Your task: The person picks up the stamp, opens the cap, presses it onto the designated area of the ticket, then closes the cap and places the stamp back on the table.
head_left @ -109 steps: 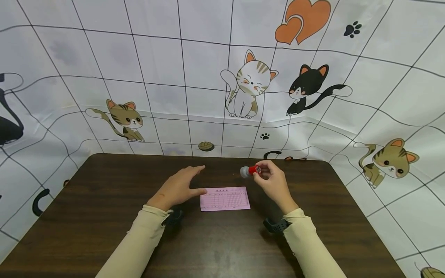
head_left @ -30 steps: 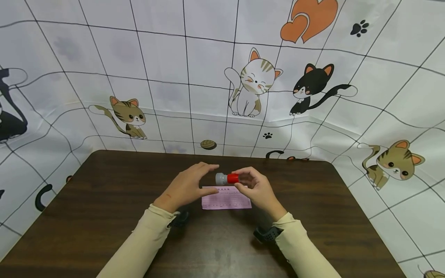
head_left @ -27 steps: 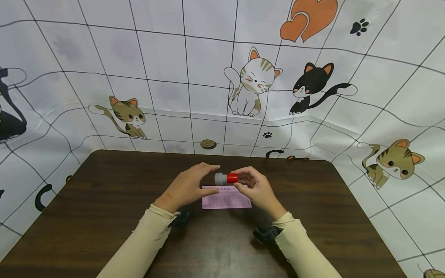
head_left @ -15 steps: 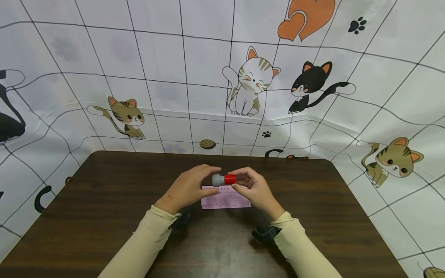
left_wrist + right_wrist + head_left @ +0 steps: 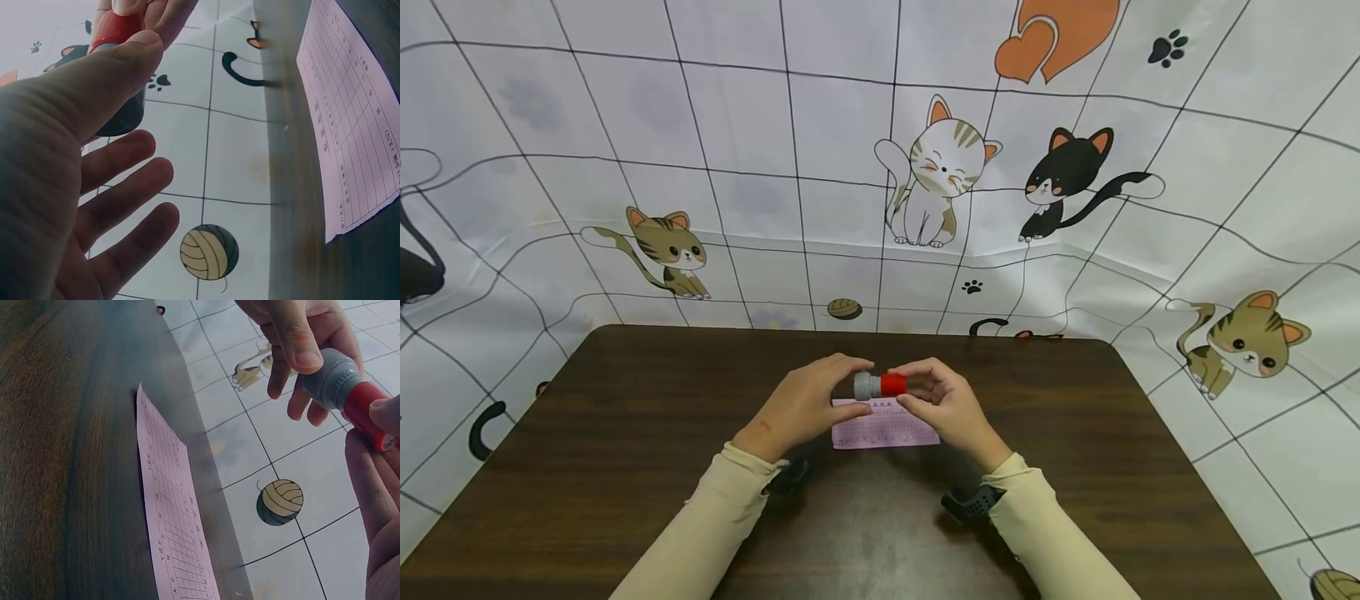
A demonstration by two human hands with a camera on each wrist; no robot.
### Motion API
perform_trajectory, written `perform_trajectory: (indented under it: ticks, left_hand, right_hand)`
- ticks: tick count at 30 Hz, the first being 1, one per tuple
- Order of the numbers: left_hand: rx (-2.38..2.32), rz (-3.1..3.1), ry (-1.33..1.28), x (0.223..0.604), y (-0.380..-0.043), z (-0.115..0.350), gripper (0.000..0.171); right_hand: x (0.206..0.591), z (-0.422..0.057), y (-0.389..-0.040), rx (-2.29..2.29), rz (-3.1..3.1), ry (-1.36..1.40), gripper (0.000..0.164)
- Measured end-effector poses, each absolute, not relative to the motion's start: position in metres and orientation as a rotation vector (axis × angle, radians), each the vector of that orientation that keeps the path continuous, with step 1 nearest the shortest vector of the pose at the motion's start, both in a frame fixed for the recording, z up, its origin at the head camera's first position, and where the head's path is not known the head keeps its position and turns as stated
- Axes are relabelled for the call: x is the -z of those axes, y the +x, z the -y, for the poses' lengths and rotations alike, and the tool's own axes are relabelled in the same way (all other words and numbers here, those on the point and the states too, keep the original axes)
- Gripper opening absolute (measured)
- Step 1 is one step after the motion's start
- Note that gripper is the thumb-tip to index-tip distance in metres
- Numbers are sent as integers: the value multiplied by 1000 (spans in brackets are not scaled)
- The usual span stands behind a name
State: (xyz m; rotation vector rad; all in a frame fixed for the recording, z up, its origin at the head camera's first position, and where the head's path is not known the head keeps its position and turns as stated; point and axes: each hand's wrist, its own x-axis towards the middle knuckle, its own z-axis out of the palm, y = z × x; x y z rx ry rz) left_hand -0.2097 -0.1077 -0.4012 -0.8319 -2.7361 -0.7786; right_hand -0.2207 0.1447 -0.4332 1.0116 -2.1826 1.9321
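My right hand (image 5: 951,410) pinches the red end of a small red-and-grey cylinder (image 5: 893,384) between thumb and fingers. A rounded grey knob (image 5: 331,378) with a ribbed neck forms its other end; what kind of thing it is, I cannot tell. My left hand (image 5: 805,406) is spread around the grey end, thumb below and index finger above, with small gaps visible in the head view. Its other fingers (image 5: 134,231) stretch loosely apart in the left wrist view. Below both hands lies a pink printed form (image 5: 883,429) on the table, partly covered by the left thumb.
The dark wooden table (image 5: 647,467) has rounded far corners. Behind it and at both sides hangs a white cloth (image 5: 760,208) with grid lines and printed cats. Each wrist wears a dark strap (image 5: 973,503).
Since the oldest frame my right hand has carried the cylinder leftward over the form, and my left hand has moved right to meet it. In the last second both have barely moved.
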Motion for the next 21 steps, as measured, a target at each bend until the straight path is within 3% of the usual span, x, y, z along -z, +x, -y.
perform_trajectory:
  ticks: [14,21]
  left_hand:
    - [805,2668,-839,400,-210,107,50]
    - [758,2618,-867,401,-210,107,47]
  right_hand:
    - [430,-144,-220,-1967,2216,975,37]
    - [432,-144,-224,-1696,2299,1005,47]
